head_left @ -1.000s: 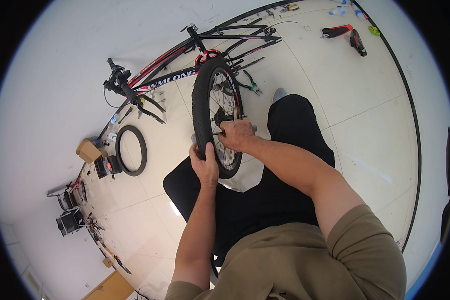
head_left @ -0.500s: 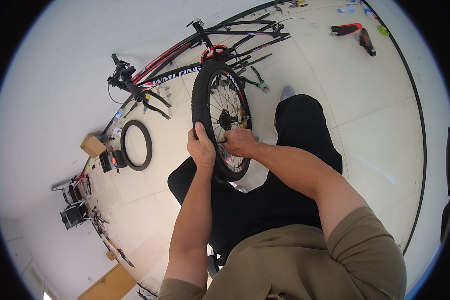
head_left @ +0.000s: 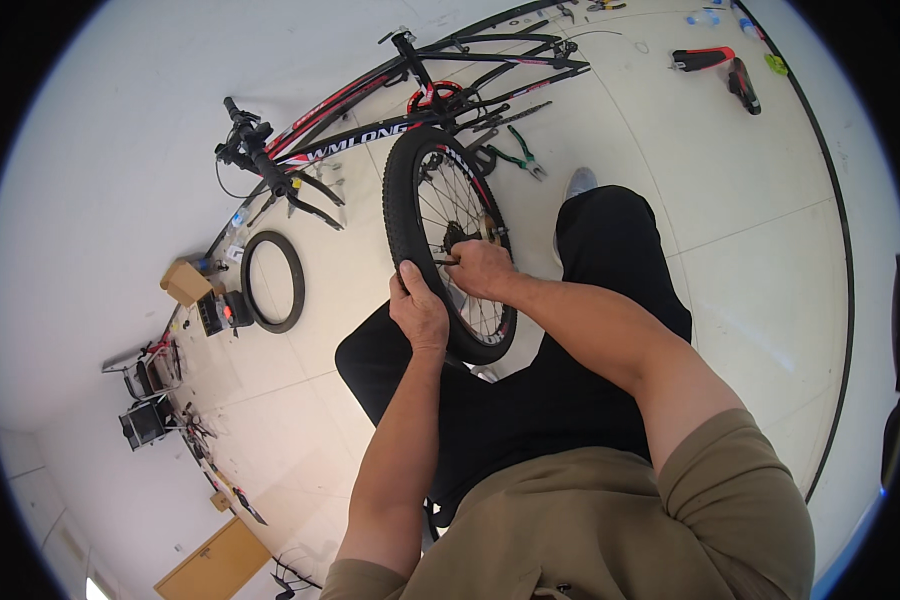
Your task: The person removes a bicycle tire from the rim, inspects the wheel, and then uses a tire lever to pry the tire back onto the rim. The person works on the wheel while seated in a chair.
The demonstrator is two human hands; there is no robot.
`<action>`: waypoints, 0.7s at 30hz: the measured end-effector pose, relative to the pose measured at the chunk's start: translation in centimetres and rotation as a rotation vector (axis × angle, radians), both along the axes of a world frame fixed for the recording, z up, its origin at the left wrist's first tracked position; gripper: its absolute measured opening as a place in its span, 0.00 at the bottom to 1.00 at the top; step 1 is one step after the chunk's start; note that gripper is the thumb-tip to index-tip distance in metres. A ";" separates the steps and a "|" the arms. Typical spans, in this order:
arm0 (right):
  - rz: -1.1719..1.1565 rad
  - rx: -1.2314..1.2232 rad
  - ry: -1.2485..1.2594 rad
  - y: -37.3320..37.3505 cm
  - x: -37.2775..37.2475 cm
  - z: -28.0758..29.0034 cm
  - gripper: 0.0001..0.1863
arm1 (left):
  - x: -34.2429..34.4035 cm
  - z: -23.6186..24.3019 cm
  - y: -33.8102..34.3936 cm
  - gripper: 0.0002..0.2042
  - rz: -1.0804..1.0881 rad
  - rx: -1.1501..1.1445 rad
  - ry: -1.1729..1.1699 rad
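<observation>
A bicycle wheel (head_left: 398,205) with a black knobby tyre, wire spokes and a cassette stands upright between my knees. My left hand (head_left: 420,312) grips the tyre on its left side, thumb up along the tread and fingers wrapped behind. Inside the near part of the rim, my right hand (head_left: 480,270) is closed round a thin dark lever-like tool (head_left: 445,262). The tool's tip reaches toward the tyre's edge, close to my left thumb. My right fingers mostly hide its other end.
Beyond the wheel, a black and red bicycle frame (head_left: 355,147) leans along the wall. A loose tyre (head_left: 298,285) lies at left near a cardboard box (head_left: 185,283). Green-handled pliers (head_left: 523,160) are on the floor; a black and red saddle (head_left: 745,85) lies at far right.
Both hands have shifted along the wheel: my left hand sits slightly lower and further right on the tyre, and my right hand with the tool is a little higher. The wheel tilts slightly differently.
</observation>
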State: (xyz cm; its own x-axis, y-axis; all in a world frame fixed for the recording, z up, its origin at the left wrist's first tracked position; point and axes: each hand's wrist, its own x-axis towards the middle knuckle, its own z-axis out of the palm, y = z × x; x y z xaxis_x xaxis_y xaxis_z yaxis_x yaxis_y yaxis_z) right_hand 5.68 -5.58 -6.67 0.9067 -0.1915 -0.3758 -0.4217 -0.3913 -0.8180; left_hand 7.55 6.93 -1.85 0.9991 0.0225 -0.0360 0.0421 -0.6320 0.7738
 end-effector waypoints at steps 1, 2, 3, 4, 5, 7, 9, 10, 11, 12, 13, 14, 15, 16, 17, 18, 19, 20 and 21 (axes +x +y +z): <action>0.002 -0.009 -0.005 0.0 0.0 0.1 0.14 | -0.2 0.0 0.1 0.27 0.001 0.007 0.003; 0.003 -0.006 0.001 0.0 -0.2 0.0 0.14 | -0.4 0.0 0.1 0.27 0.003 0.015 0.005; 0.004 -0.001 0.004 0.1 -0.2 0.0 0.15 | -0.4 0.1 0.3 0.27 0.005 0.024 0.005; 0.006 0.003 0.007 0.1 -0.2 0.1 0.15 | -0.4 0.1 0.3 0.27 0.001 0.022 0.003; 0.000 0.001 0.024 0.2 -0.1 0.1 0.15 | -0.5 0.0 0.4 0.27 -0.004 0.021 0.000; -0.011 -0.005 0.059 0.1 0.0 0.5 0.15 | -0.9 0.3 0.1 0.26 -0.005 0.012 0.002; -0.040 -0.015 0.041 0.1 -0.1 0.4 0.14 | -1.4 0.6 -0.4 0.25 -0.001 -0.004 0.009; -0.057 -0.021 0.032 0.1 -0.1 0.3 0.14 | -1.4 0.5 -0.3 0.25 -0.005 -0.009 0.008; -0.056 -0.028 0.024 0.1 -0.2 0.2 0.14 | -1.5 0.4 -0.1 0.24 -0.008 -0.014 0.006; -0.055 -0.035 0.016 0.2 -0.2 0.1 0.14 | -1.7 0.3 -0.1 0.24 -0.013 -0.019 0.004; -0.055 -0.042 0.007 0.2 -0.4 0.0 0.14 | -1.8 0.3 -0.1 0.24 -0.015 -0.024 -0.003; -0.050 -0.036 0.020 0.2 -0.5 0.0 0.14 | -2.1 0.4 -0.2 0.24 -0.018 -0.028 -0.009; -0.043 -0.029 0.029 0.1 -0.5 0.2 0.15 | -2.2 0.5 -0.2 0.24 -0.017 -0.031 -0.020; -0.035 -0.022 0.038 0.1 -0.5 0.4 0.15 | -2.3 0.4 0.0 0.24 -0.016 -0.025 -0.018; -0.034 -0.017 0.054 0.0 -0.4 0.7 0.14 | -2.5 0.2 0.3 0.23 -0.014 -0.020 -0.015; -0.035 -0.014 0.073 0.0 -0.4 0.7 0.15 | -2.6 0.2 0.3 0.23 -0.015 -0.015 -0.010; -0.035 -0.011 0.092 -0.1 -0.4 0.8 0.15 | -2.8 0.2 0.3 0.23 -0.011 -0.021 -0.009; -0.033 -0.010 0.100 -0.1 -0.4 0.8 0.15 | -2.9 0.2 0.3 0.23 -0.007 -0.027 -0.008; -0.029 -0.012 0.108 0.0 -0.4 0.8 0.15 | -3.1 0.3 0.2 0.23 -0.001 -0.035 -0.008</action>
